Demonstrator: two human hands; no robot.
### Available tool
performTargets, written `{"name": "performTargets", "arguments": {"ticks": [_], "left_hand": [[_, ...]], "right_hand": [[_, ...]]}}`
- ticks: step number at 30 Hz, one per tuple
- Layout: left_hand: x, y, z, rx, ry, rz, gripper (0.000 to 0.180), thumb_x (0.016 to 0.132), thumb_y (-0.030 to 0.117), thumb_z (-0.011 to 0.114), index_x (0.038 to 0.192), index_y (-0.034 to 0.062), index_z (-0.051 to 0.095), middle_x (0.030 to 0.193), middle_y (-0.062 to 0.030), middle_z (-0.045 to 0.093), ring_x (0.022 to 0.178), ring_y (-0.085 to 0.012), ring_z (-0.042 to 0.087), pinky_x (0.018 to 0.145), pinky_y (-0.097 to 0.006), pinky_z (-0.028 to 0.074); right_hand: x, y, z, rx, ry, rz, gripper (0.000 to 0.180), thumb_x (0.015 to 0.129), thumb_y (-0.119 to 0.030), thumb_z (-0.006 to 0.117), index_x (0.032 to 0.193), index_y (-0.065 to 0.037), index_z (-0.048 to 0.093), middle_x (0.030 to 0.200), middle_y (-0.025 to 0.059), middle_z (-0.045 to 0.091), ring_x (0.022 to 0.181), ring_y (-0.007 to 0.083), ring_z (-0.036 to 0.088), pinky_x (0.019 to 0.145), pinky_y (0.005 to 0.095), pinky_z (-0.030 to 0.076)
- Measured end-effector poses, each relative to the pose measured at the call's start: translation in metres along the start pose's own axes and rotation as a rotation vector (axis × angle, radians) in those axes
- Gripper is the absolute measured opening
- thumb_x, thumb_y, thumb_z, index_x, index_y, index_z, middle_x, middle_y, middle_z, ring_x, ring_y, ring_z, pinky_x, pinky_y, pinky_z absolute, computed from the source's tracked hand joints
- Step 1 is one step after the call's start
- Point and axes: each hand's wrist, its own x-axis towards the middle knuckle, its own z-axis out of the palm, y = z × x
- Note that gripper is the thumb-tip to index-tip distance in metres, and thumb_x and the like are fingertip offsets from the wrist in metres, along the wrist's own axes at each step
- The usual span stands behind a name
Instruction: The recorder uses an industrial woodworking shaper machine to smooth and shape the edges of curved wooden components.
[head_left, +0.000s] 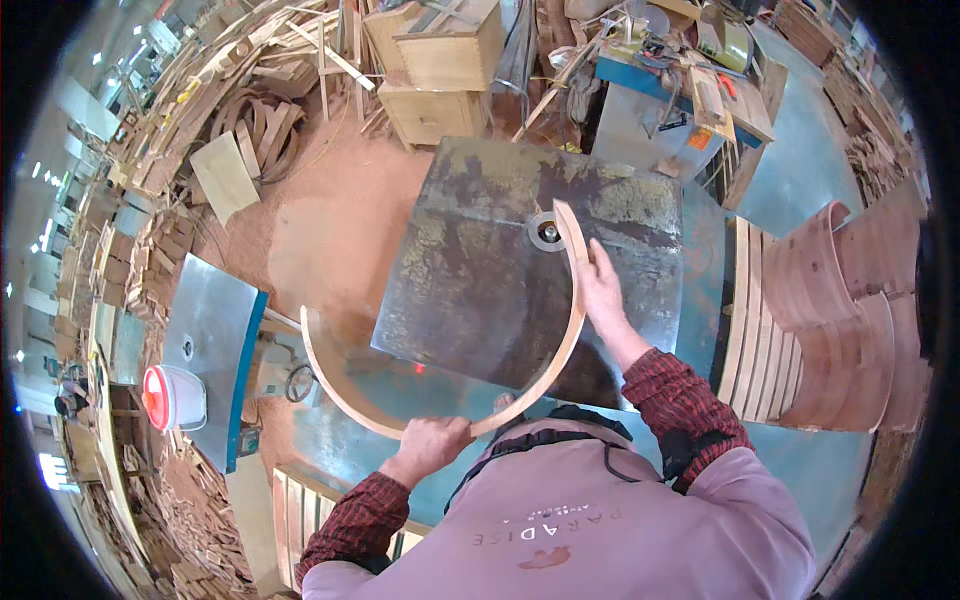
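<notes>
A pale curved wooden piece [545, 382], bent like a wide half ring, reaches from a dark metal machine table [470, 280] to the left beyond its near edge. My left hand [430, 446] is closed around the bottom of the curve, close to my body. Higher up on the right arm of the curve, my right hand [602, 290] grips it from the outer side; some of its fingers are hidden. The piece's far end lies right beside a round spindle [548, 232] set in the tabletop. Whether the wood touches the spindle cannot be told.
Left of me stands another metal table [205, 330] with a white bucket with a red lid [175, 398]. Stacked curved wooden panels [840, 340] are at my right. Wooden drawer cabinets [435, 115] and a cluttered workbench [655, 120] stand beyond the table. Sawdust and wood offcuts cover the floor leftward.
</notes>
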Motion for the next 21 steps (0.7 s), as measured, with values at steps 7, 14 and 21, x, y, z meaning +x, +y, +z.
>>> {"name": "performTargets", "arguments": {"ticks": [7, 14, 21], "left_hand": [[0.081, 0.032, -0.109, -0.303, 0.382, -0.125, 0.023, 0.090, 0.022, 0.077, 0.096, 0.0026, 0.065, 0.075, -0.0127, 0.069, 0.064, -0.0275, 0.067, 0.062, -0.040, 0.055], [0.167, 0.122, -0.193, -1.298, 0.936, -0.016, 0.029, 0.100, 0.016, 0.071, 0.121, -0.0020, 0.062, 0.112, -0.0030, 0.070, 0.098, -0.0093, 0.064, 0.084, -0.027, 0.054], [0.192, 0.184, -0.195, -1.712, 0.955, 0.102, 0.025, 0.102, 0.016, 0.067, 0.120, -0.0015, 0.063, 0.111, -0.0033, 0.069, 0.098, -0.0086, 0.062, 0.086, -0.028, 0.052]], "right_hand": [[-0.068, -0.055, -0.005, 0.218, -0.212, -0.236, 0.058, 0.102, -0.019, 0.061, 0.152, 0.003, 0.043, 0.151, 0.0193, 0.053, 0.134, 0.0269, 0.056, 0.112, 0.0394, 0.045], [-0.129, -0.066, -0.013, -0.029, -0.351, -0.390, 0.107, 0.074, -0.026, 0.084, 0.159, 0.003, 0.026, 0.160, 0.0267, 0.035, 0.149, 0.0397, 0.036, 0.122, 0.0456, 0.031], [-0.089, -0.046, -0.109, -0.057, 0.332, -0.614, 0.099, 0.079, -0.016, 0.079, 0.160, 0.003, 0.026, 0.157, 0.0227, 0.040, 0.143, 0.0330, 0.044, 0.118, 0.0404, 0.036]]}}
